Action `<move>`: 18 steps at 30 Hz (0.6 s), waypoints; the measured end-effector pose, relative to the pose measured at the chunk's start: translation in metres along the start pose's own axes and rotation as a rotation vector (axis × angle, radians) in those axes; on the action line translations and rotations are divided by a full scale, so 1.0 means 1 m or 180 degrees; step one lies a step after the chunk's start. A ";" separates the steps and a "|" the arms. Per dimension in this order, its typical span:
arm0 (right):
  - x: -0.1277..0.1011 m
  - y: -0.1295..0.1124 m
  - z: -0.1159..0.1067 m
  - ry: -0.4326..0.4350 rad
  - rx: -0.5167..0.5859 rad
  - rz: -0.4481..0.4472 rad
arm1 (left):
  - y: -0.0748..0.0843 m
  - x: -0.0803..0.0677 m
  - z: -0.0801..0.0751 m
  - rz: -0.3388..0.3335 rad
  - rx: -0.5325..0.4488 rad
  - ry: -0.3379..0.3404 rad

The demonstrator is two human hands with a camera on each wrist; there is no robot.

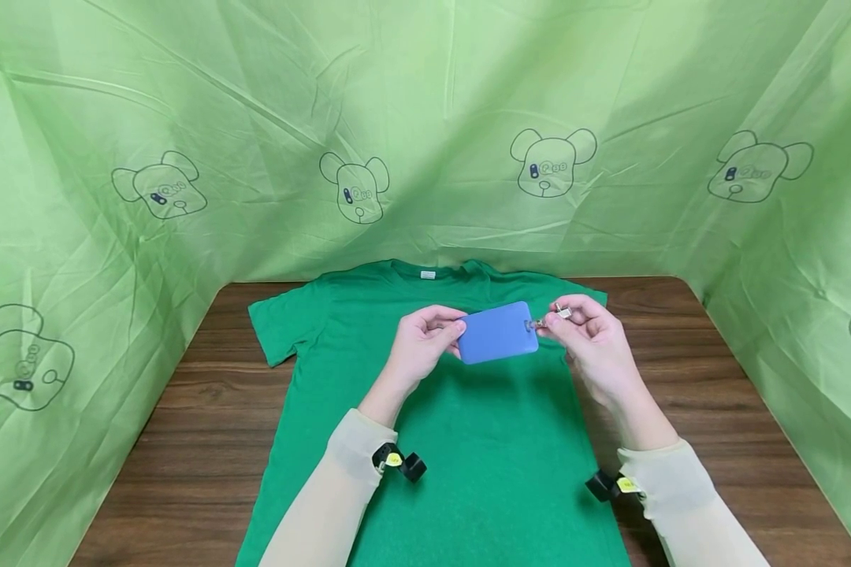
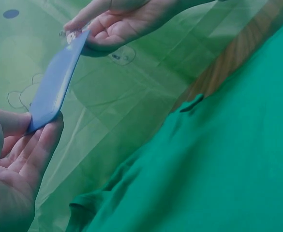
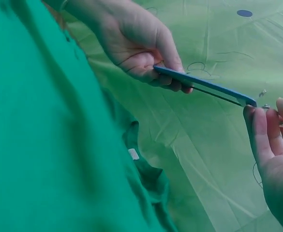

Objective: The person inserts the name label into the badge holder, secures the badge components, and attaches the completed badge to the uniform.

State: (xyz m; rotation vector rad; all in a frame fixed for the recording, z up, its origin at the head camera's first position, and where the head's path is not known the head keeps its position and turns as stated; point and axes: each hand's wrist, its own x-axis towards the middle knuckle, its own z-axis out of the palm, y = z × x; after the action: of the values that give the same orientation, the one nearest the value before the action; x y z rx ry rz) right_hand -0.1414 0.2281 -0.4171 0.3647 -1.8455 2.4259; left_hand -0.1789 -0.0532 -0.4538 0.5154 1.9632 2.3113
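Note:
A blue badge holder is held up above a green T-shirt. My left hand pinches its left end between thumb and fingers, as the left wrist view also shows. At the other end, a metal clip hangs from the holder's slot by a short strap. My right hand pinches this clip and strap; in the right wrist view its fingertips touch the holder's edge. Seen edge-on there, the badge holder is thin and flat. The shirt lies spread out beneath, collar toward the back.
A brown wooden table lies under the shirt. Green cloth walls printed with bear outlines stand at the back and both sides. A small white label shows inside the shirt's collar. Black wrist cameras are strapped over the pale sleeves.

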 end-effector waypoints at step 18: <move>0.000 0.007 0.008 0.0060 0.0114 -0.0018 | -0.005 0.000 0.000 0.0021 -0.0085 -0.0086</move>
State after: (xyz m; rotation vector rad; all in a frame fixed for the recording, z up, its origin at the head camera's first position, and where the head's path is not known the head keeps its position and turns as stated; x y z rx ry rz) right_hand -0.1417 0.2188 -0.4221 0.3476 -1.7934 2.4529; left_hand -0.1794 -0.0524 -0.4588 0.5488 1.9190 2.3185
